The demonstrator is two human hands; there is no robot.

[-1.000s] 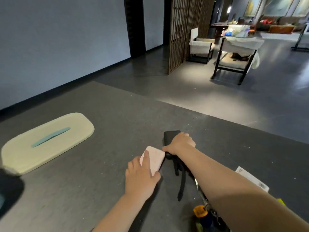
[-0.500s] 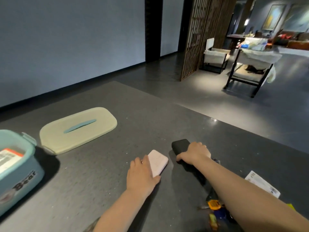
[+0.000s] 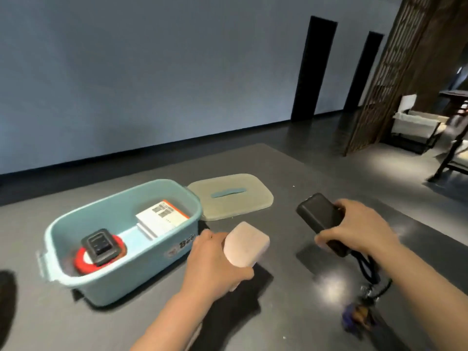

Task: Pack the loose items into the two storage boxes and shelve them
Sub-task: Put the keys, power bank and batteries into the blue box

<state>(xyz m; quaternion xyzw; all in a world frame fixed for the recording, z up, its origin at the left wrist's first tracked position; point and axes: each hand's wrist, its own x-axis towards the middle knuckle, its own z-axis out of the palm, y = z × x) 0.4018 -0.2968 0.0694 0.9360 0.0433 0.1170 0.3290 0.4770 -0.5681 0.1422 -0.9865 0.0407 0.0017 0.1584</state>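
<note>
My left hand point(image 3: 215, 264) grips a pale pink block point(image 3: 247, 243) and holds it above the table, just right of the open light-blue storage box point(image 3: 121, 249). Raised further right, my right hand point(image 3: 359, 229) is closed on a black power bank point(image 3: 321, 219) with a dark strap and keys point(image 3: 364, 297) dangling below it. Inside the box lie a white and orange carton point(image 3: 162, 219) and a black device on a red ring point(image 3: 100, 245). The box's grey-green lid point(image 3: 230, 196) lies flat behind it to the right.
The dark grey table point(image 3: 76, 320) ends at its far edge behind the lid. A dark object point(image 3: 6, 300) shows at the left border. Beyond are a grey wall, a wooden lattice screen point(image 3: 395, 72) and chairs point(image 3: 415, 127) at the right.
Both hands have lifted their items off the table. The view has swung left, bringing the blue box fully into sight. The hands are now closer to the box.
</note>
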